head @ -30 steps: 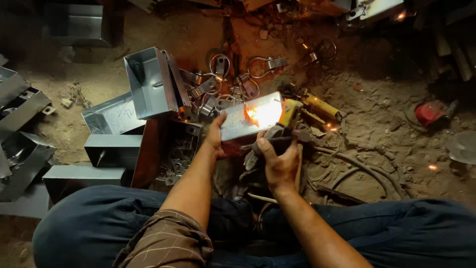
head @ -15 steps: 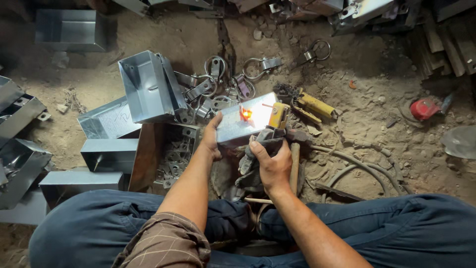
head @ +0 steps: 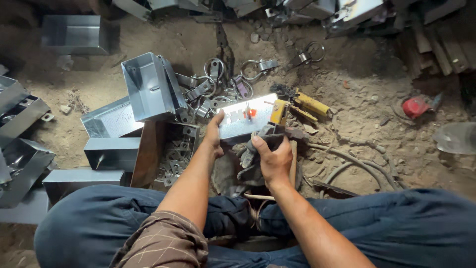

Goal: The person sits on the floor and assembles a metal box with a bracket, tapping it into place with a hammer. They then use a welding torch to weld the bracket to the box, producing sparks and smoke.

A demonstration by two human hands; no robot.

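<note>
Sheet-metal box (head: 245, 119): long axis 8-to-2 o'clock; left hand (head: 214, 133) clamps its 8 o'clock end; right hand (head: 271, 156), at 5 o'clock, grips rag-wrapped tool (head: 258, 149).

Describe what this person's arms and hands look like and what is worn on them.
Both hands are bare, no gloves: left hand, right hand. The forearms are bare too. A brown checked sleeve covers the left upper arm. No watch or rings are visible.
</note>
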